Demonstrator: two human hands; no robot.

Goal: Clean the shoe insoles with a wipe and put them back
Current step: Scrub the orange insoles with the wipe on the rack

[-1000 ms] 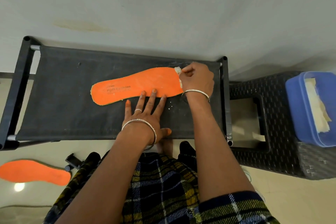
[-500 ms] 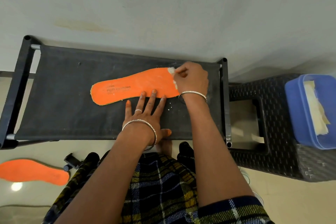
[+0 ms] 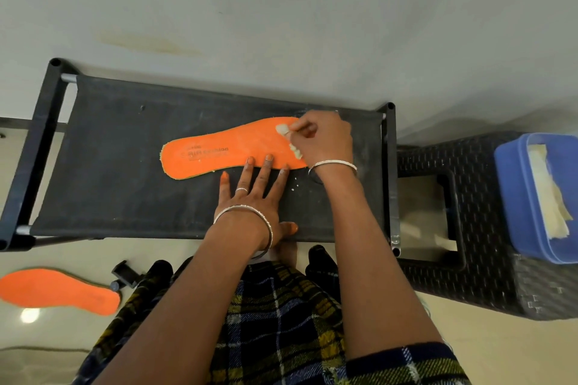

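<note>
Surface: a black fabric rack (image 3: 125,166) against a pale wall.
Floor, near left: the second insole (image 3: 59,289) lies apart; no shoe shows.
Left hand (image 3: 250,197): fingers straight and spread, tips pinning the near edge of the insole (image 3: 225,150) on the rack.
Right hand (image 3: 325,141): fingers curled, pinching the wipe (image 3: 283,129) against the insole's wide end.
Change: the wipe has slid a little leftward off the tip, so wiping is under way and refitting looks far off.

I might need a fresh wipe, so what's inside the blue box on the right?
Pale crumpled sheets, probably wipes, lie in the blue box. Its floor under them is covered, and the frame edge cuts off its right side, so anything there can't be seen.
</note>
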